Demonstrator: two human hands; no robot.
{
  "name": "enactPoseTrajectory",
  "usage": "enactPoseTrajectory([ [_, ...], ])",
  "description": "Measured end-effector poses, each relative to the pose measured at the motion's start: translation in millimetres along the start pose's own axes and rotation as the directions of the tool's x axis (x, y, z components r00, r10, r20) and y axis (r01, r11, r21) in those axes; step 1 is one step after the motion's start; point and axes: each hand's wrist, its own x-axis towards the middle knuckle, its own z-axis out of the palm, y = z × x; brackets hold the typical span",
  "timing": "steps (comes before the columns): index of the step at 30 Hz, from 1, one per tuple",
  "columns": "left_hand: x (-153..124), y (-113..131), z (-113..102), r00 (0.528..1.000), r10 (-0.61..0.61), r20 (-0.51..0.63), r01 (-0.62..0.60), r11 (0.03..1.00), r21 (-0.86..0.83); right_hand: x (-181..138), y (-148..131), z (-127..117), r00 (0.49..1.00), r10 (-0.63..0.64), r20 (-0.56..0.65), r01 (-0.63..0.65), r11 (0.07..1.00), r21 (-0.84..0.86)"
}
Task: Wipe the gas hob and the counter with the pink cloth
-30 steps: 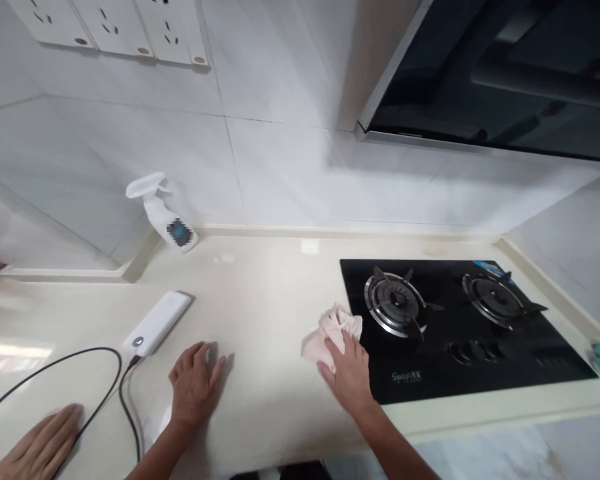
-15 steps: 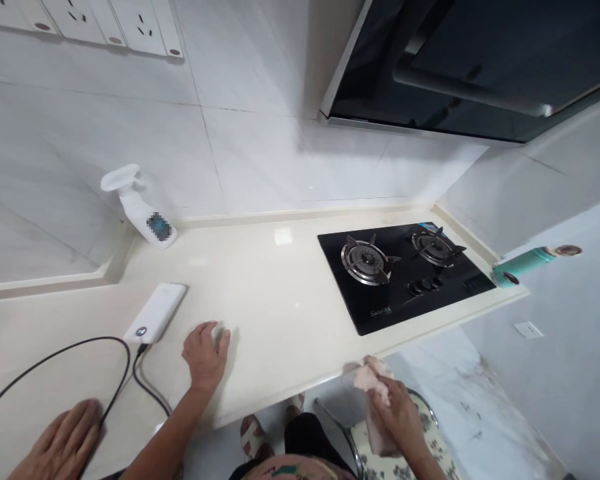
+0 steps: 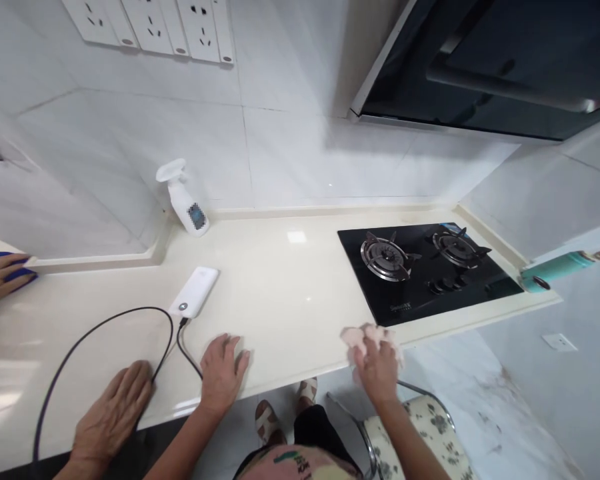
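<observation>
My right hand (image 3: 379,368) is closed on a crumpled pink cloth (image 3: 363,336) at the front edge of the cream countertop (image 3: 290,287), just in front of the black gas hob (image 3: 425,270). My left hand (image 3: 223,373) lies flat and open on the counter near its front edge, fingers spread, holding nothing. A black cable (image 3: 110,327) runs close to its left.
A white power bank (image 3: 195,291) with its cable lies left of centre. A white spray bottle (image 3: 184,200) stands by the wall. Another person's hand (image 3: 111,417) rests at the lower left; a further hand (image 3: 0,277) holds something blue. A teal bottle (image 3: 555,270) lies right of the hob. A patterned chair (image 3: 415,433) stands below.
My right hand has brought the pink cloth up from below the counter to its front edge. Before that it had drawn the cloth off the hob's left side. The left hand stayed flat.
</observation>
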Motion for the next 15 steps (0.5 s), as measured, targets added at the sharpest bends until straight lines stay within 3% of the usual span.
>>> enactPoseTrajectory([
  [3, -2, -1, -3, 0.999, -0.031, 0.009, 0.030, 0.998, 0.062, -32, -51, 2, 0.974, -0.224, 0.035, 0.216, 0.963, 0.159],
  [5, -3, -5, -5, 0.999, -0.050, 0.018, 0.048, 0.993, 0.107, -43, -70, -1, 0.932, -0.359, 0.051, 0.322, 0.884, 0.340],
  [8, -6, -20, -12, 0.997, -0.059, 0.048, 0.051, 0.989, 0.139, -40, -73, -9, 0.926, -0.377, 0.030, 0.306, 0.793, 0.526],
  [12, -10, -44, -21, 0.990, -0.122, 0.077, 0.110, 0.983, 0.147, -16, -63, -16, 0.977, -0.213, -0.009, 0.197, 0.885, 0.423],
  [15, -12, -46, -21, 0.984, -0.176, 0.042, 0.169, 0.977, 0.132, -1, -66, -6, 0.958, -0.270, 0.095, 0.245, 0.945, 0.219],
])
